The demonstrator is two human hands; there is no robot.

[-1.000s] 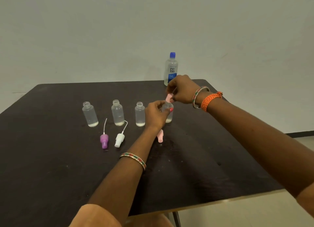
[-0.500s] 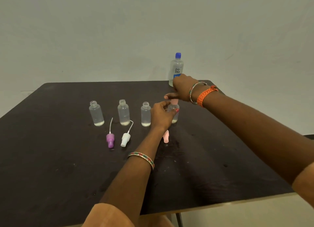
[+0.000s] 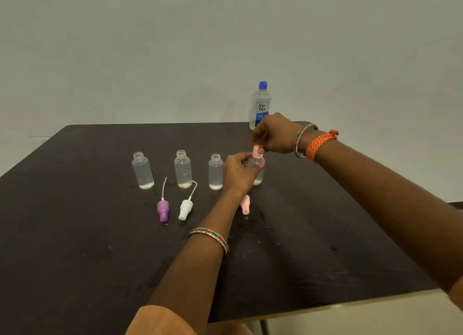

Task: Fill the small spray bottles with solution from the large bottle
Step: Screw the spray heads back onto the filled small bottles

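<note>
A dark desk carries all items. The large bottle, clear with a blue cap and a label reading "renu", stands upright at the far edge toward the right corner; its liquid level cannot be read. Four small clear bottles stand upright in a row across the middle of the desk. The first small bottle, the second small bottle and the third small bottle, counted from the left edge, are uncapped, and each holds only a shallow layer of liquid at the bottom. The fourth small bottle, at the right end of the row, is partly hidden; its fill cannot be judged. The left hand grips the body of this fourth bottle, fingers curled round it. The right hand pinches the pink spray cap seated on that bottle's neck, fingers clenched on the cap. Nearer the front edge lie three loose spray heads on their sides: a purple spray head with its tube pointing toward the bottles, a white spray head just beside it with a curved tube, and a pink spray head partly covered by the left wrist.
</note>
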